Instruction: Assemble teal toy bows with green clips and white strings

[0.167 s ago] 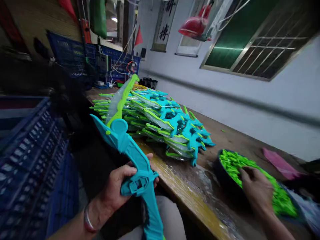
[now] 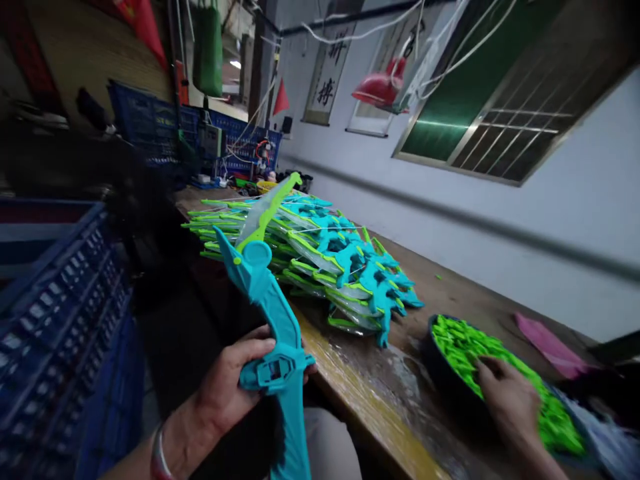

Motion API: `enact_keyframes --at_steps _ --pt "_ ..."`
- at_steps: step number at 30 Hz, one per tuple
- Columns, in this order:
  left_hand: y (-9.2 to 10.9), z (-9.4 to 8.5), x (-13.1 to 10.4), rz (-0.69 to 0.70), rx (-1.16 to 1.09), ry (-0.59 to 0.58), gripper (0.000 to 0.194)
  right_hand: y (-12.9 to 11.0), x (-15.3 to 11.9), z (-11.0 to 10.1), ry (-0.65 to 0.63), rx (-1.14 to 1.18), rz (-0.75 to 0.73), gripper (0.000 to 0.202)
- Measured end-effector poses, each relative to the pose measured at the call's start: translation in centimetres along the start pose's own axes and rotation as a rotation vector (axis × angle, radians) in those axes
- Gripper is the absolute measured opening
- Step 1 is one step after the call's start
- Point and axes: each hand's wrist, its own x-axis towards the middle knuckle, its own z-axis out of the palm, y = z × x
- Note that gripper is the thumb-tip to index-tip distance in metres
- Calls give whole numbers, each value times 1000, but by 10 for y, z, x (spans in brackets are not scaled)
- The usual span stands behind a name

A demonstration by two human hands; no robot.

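Observation:
My left hand is closed round the middle of a turquoise toy bow, held slantwise in front of my knee. A clear limb with a lime-green edge sticks up from the bow's far end; its lower end runs out of the picture. My right hand is at a dark tub heaped with small lime-green plastic pieces. Its fingers are curled together against the heap, and what lies between them is hidden. Beyond the held bow lies a pile of similar turquoise and green toy bows.
Blue plastic crates stand at my left. The brown table has a yellow taped front edge. A pink cloth or sheet lies behind the tub. A red lamp hangs near the wall.
The camera view has shifted a little. In the picture, the bow's upper end has swung right and looks more upright. My right hand remains at the tub of green pieces.

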Motion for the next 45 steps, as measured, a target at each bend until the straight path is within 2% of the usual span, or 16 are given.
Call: enact_keyframes --at_steps 2,4,6,7,9,11,14,16,20,22,24,26,29,38,42,45 --pt "2 1 3 -3 -7 36 27 -37 -26 -2 -140 144 -36 55" --pt "2 3 9 9 -3 48 21 -88 -64 -7 -328 327 -118 51" --pt "1 5 15 15 16 40 16 -142 -103 -16 -602 660 -211 35" --pt "0 6 16 13 26 31 15 -166 -118 -21 -690 760 -296 22" --pt "-2 11 17 9 38 6 15 -204 -139 -29 -697 872 -480 10" --pt "-3 17 12 7 43 -13 13 -224 -147 -32 -636 898 -589 9" --pt "-5 26 1 8 47 -19 11 -230 -149 -29 -564 856 -638 9" --pt "-7 31 -5 3 51 -24 16 -228 -149 -25 -517 803 -667 12" --pt "-11 31 -10 -14 61 -29 21 -228 -153 -23 -447 727 -709 14" --pt "-12 29 -12 3 74 -88 19 -228 -154 -25 -451 696 -727 15" --pt "-12 25 -14 21 119 -203 23 -226 -155 -26 -464 677 -732 15" --pt "-12 21 -18 27 186 -286 35 -222 -157 -27 -480 671 -712 13" --pt "-13 17 -21 43 274 -315 56 -216 -163 -29 -491 697 -663 11" --pt "-18 11 -18 -4 370 -325 67 -211 -168 -33 -510 815 -555 14" --pt "-19 8 -17 -7 360 -318 65 -209 -170 -32 -506 854 -523 16" --pt "-19 8 -15 -29 318 -329 62 -206 -176 -29 -514 902 -429 13"
